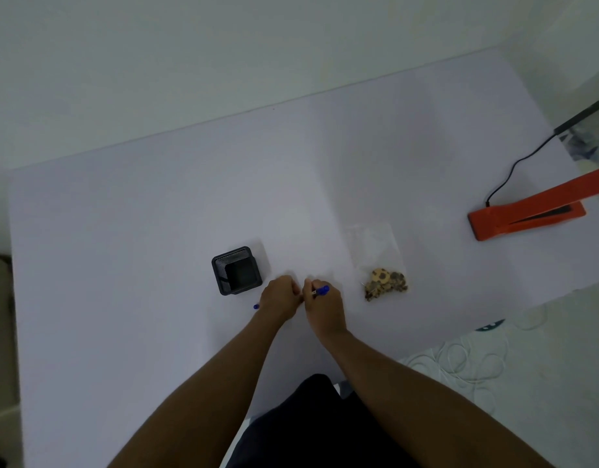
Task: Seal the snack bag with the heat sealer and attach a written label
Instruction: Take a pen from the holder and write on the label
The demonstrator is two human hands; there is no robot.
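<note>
- Head view: a white bench (156, 214) runs from the far wall to the person's body at the near edge.
- The right hand (323, 307) is curled round a blue pen (321, 291), whose blue end sticks out past the knuckles toward the right edge.
- The left hand (279, 300) lies just beside the right one with its fingers bent down onto the bench; whether it pinches anything I cannot tell. A small blue piece (256, 306) shows at its left side, possibly the pen's cap.
- The label itself cannot be made out against the white surface under the hands.
- A black mesh cup (236, 270) stands just left of the left hand, toward the bench's middle.
- The snack bag (375, 255), clear plastic, lies flat to the right of the hands, apart from them, with the cookies (385, 283) gathered at its near end.
- The orange heat sealer (527, 214) sits near the right edge, well apart from the bag, its arm raised; a black cord (514, 167) runs from its back end toward the far right corner.
</note>
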